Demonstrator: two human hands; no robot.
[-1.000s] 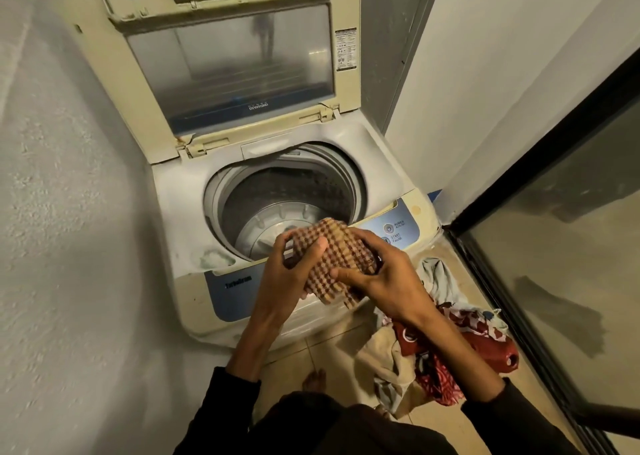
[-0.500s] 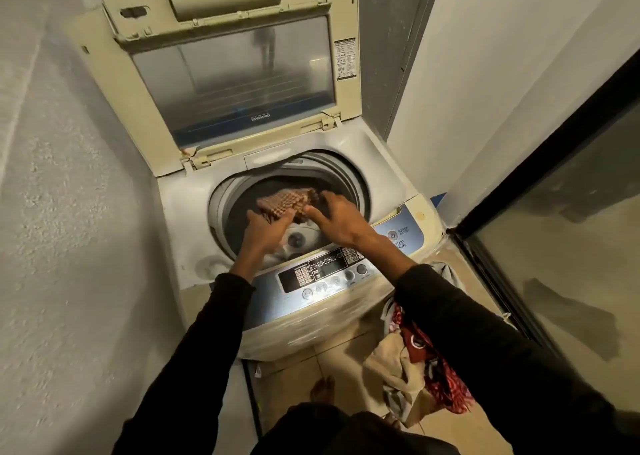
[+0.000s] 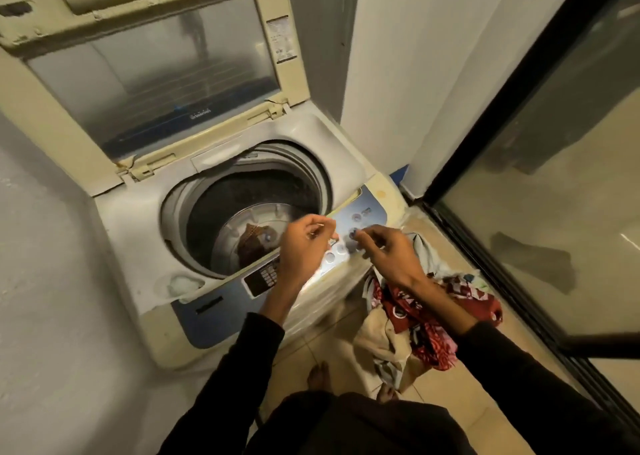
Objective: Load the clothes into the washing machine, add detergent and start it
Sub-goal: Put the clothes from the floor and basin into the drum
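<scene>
Head view. Washer (image 3: 145,246): top-loader, standing on a tiled floor (image 3: 311,343) against a grey wall (image 3: 52,281); lid (image 3: 156,73) propped upright at the back, drum (image 3: 249,212) lying open.

Checked cloth (image 3: 252,240): brown, crumpled, lying at the bottom of the drum, touching neither hand.

Left hand (image 3: 304,243): hovering over the front rim of the drum and the near edge of the control panel (image 3: 349,236); fingers loosely curled, thumb near the forefinger, grip holding nothing that can be made out.

Right hand (image 3: 388,250): hovering just beside the left one, above the round buttons at the right end of the panel; fingers loosely curled, grip holding nothing visible. Both hands are blurred, so whether a fingertip is touching a button cannot be told.

Clothes pile (image 3: 415,323): lying on the floor just right of the washer, below the right forearm; red patterned, beige and pale pieces tangled together.

Glass door (image 3: 554,212): dark-framed, standing to the right of the pile.

Sleeves: both dark, reaching in from the lower edge.
</scene>
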